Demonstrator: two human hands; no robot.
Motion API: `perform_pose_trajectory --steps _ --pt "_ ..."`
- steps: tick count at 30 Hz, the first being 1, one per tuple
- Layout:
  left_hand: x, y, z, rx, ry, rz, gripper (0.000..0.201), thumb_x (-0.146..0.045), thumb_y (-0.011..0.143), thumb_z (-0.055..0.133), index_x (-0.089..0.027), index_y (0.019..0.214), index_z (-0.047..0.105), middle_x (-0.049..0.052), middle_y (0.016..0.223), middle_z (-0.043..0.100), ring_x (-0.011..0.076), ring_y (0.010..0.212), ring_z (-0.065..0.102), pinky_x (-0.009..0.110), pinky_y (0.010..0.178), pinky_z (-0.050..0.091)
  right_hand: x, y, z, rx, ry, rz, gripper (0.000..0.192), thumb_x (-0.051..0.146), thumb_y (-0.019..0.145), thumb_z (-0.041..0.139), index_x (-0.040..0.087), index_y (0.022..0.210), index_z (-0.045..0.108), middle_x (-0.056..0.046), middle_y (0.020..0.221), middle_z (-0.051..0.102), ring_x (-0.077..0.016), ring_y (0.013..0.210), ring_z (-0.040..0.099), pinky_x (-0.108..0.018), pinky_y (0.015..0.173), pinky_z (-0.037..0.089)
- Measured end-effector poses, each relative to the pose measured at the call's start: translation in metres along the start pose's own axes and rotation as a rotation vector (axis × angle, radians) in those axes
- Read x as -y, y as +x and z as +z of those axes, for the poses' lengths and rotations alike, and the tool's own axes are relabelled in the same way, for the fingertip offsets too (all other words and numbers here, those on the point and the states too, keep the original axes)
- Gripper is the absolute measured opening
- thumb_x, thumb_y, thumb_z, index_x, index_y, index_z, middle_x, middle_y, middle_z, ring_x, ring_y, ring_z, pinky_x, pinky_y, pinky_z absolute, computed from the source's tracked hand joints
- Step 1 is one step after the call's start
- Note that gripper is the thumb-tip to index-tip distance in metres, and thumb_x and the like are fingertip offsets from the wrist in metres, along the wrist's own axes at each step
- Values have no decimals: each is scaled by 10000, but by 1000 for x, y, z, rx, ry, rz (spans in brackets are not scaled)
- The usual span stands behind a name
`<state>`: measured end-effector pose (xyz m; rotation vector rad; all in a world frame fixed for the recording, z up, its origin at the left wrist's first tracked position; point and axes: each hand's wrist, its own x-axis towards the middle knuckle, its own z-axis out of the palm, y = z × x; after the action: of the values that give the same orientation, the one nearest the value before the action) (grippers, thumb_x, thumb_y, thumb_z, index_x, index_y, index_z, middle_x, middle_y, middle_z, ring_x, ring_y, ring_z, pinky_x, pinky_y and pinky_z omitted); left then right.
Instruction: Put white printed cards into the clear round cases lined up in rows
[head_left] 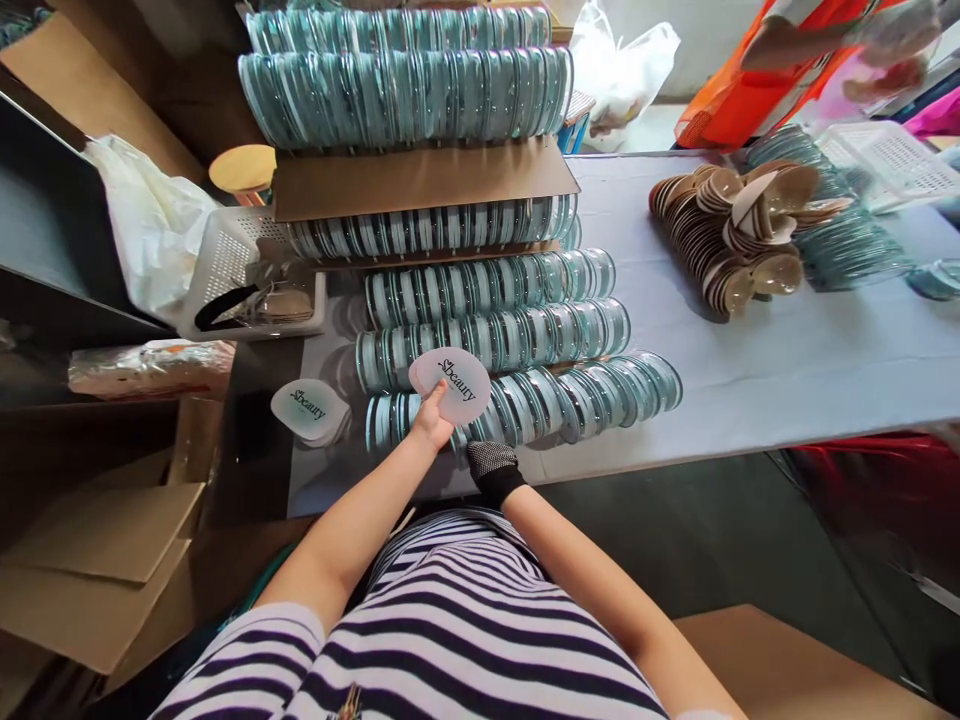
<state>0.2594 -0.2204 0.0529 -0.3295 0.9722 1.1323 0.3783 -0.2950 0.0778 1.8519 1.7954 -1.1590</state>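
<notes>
- A long desk [787, 380] under a pale cloth fills the view, with brown cardboard sheets and boxes piled at the left and a white perforated basket [225, 265] near its far-left corner.
- Rows of teal-rimmed clear lids [517, 335] stand on edge across the desk, packed face to face; each row's long axis runs left to right, and higher tiers rest on a cardboard sheet [424, 180].
- Farther right lies a heap of tan puffs [731, 240], well apart from the hands (another person's arm shows at the top right corner).
- The left hand [433, 420] pinches a flat, rounded pad printed "Sbeauty" [452, 385] by its lower edge, its face turned up to the camera, just in front of the nearest row.
- The right hand [491, 462], in a black dotted glove, rests at the near end of that row, just right of the held pad; whether its grip is clenched or released cannot be told.
- A second printed pad [310, 410] lies flat on the desk to the left, nearer the left hand.
</notes>
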Motion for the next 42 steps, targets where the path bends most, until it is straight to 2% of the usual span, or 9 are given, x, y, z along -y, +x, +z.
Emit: perform_pose_trajectory --steps 4,8,15,19,25,30,36,39,42 --pt "1 0 0 -30 16 25 302 -219 811 736 -183 1102 666 115 1173 713 288 1189 619 526 1055 458 -1 1 -10 134 242 -88 295 288 987 374 168 1094 621 -77 829 716 -165 726 685 -289 660 553" --pt "2 -3 6 -57 24 73 281 -181 798 741 -177 1071 676 109 1126 730 277 1120 658 523 1030 478 1 -2 -29 152 227 -27 230 329 903 537 142 869 667 -88 758 694 -197 734 670 -301 683 524" --pt "6 -21 13 -65 95 180 267 -119 714 790 -117 966 703 101 920 764 237 851 723 469 927 546 -6 -1 -82 -592 254 -131 560 372 909 441 111 1403 477 -171 1303 606 -256 1172 573 -387 985 462" --pt "7 -29 14 -151 106 267 251 -151 701 798 -120 933 706 89 863 761 215 764 720 396 823 573 5 -6 -74 -618 37 -258 694 354 834 561 54 1446 426 -226 1409 511 -347 1308 447 -505 1086 356" --pt "5 -39 14 -191 118 322 273 -186 660 828 -121 893 702 82 819 753 187 694 704 310 701 570 15 6 -56 -550 196 -193 526 382 925 449 129 1384 500 -162 1190 665 -266 1034 631 -379 893 513" --pt "2 -48 17 -192 111 380 280 -151 656 818 -134 913 709 80 854 756 180 697 694 302 666 566 7 20 -43 -700 124 -272 712 361 857 526 53 1478 364 -228 1366 544 -313 1242 532 -476 1040 455" --pt "-3 -47 6 -289 206 454 191 -144 694 784 -136 875 724 72 856 753 168 707 689 264 644 547 14 -4 -25 -815 35 -457 615 248 848 526 111 1439 426 -204 1486 428 -332 1399 364 -542 1077 411" --pt "3 -49 4 -280 242 392 204 -187 697 792 -127 881 726 72 810 747 179 678 692 275 628 556 25 -7 -22 -693 218 -483 528 256 847 527 164 1366 508 -169 1387 543 -296 1267 523 -472 1001 495" --pt "2 -50 7 -226 212 363 223 -149 683 799 -120 890 723 84 834 755 196 721 710 307 698 584 28 1 -35 -484 551 -205 461 358 876 470 153 1282 549 -144 1142 676 -241 941 665 -374 776 578"
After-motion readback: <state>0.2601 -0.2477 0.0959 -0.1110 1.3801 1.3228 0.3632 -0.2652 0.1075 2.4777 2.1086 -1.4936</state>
